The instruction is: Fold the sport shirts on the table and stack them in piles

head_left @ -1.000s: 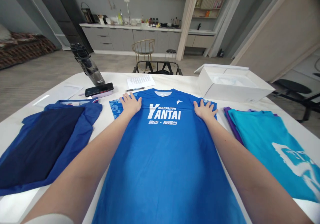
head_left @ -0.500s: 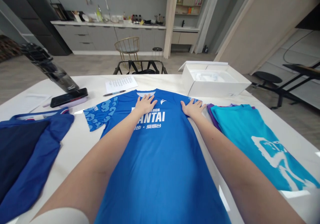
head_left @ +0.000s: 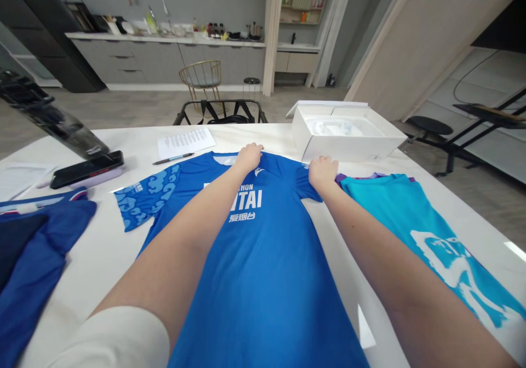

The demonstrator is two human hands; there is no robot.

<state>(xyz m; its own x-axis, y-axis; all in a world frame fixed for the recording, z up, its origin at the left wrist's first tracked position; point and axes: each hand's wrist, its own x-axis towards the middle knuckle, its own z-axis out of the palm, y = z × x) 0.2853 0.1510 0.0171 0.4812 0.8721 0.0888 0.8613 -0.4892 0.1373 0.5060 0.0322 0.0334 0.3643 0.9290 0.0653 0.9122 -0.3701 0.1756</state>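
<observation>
The blue short-sleeved T-shirt [head_left: 267,258] is lying flat on the white table [head_left: 101,247], its long axis extending from both hands back toward the person. The left hand [head_left: 249,158] is resting curled nearer the collar; the right hand [head_left: 323,171] is resting curled at the right-side sleeve. Hidden fingertips are preventing confirmation of any grip on fabric.
</observation>
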